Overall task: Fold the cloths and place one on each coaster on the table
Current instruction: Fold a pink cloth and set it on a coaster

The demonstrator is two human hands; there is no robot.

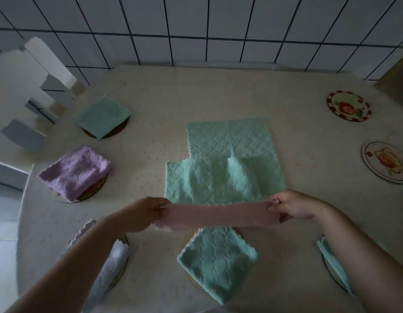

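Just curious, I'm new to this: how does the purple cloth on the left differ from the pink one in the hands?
The purple cloth lies folded on a coaster, untouched; the pink cloth is off the table, stretched between the left hand and right hand. The purple is a squarish bundle; the pink a long band. Both look soft and pale.

No words, numbers or brand names can be read anywhere here. The two bare coasters, the red-rimmed coaster (348, 105) and the pale coaster (386, 161), carry only little drawn pictures, too blurry to tell any letters. The cloths show just a stitched pattern and no labels
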